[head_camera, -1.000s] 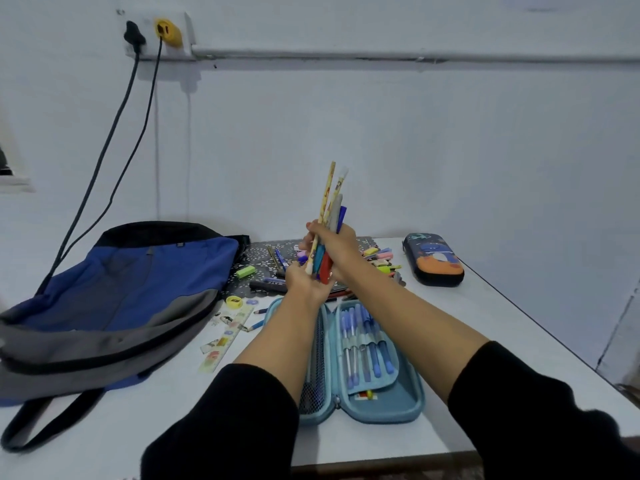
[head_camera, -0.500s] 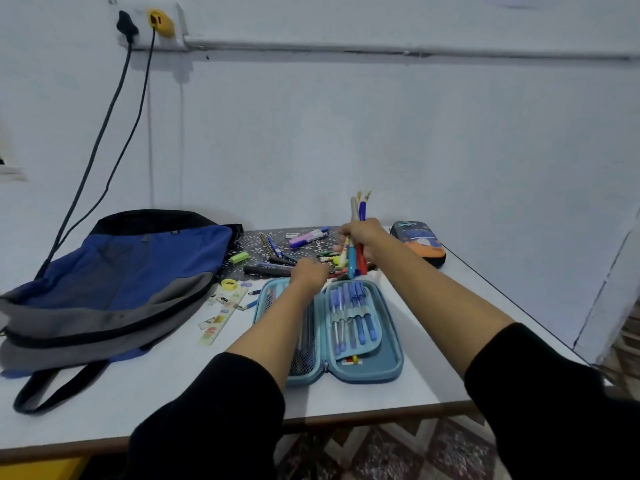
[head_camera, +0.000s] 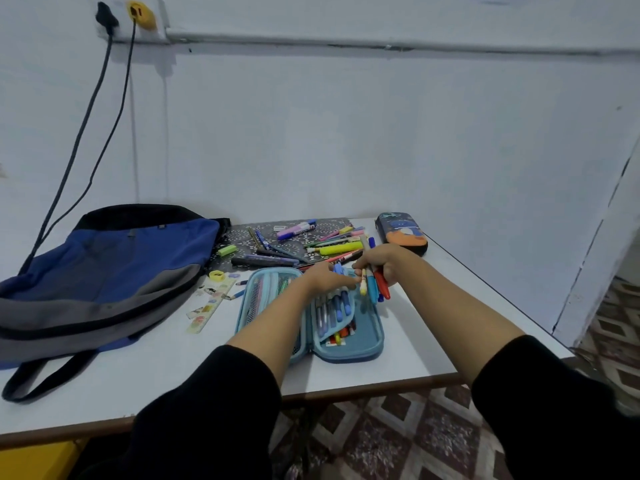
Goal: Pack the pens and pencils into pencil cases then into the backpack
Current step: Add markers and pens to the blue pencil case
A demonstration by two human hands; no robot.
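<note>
On my feed the blue and grey backpack (head_camera: 104,271) lay flat at the left of the table (head_camera: 398,362), well apart from both hands. To its right the light blue pencil case (head_camera: 346,351) lay open, pens strapped in its right half. The left hand (head_camera: 325,277) hovered over the case's far end, fingers reaching to the lower tips of a bundle of pens (head_camera: 372,289); I could not tell whether it gripped one. The right hand (head_camera: 384,261) had its fingers curled round that bundle. Loose pens (head_camera: 332,249) lay behind, and a dark pencil case (head_camera: 401,233) sat closed at far right.
</note>
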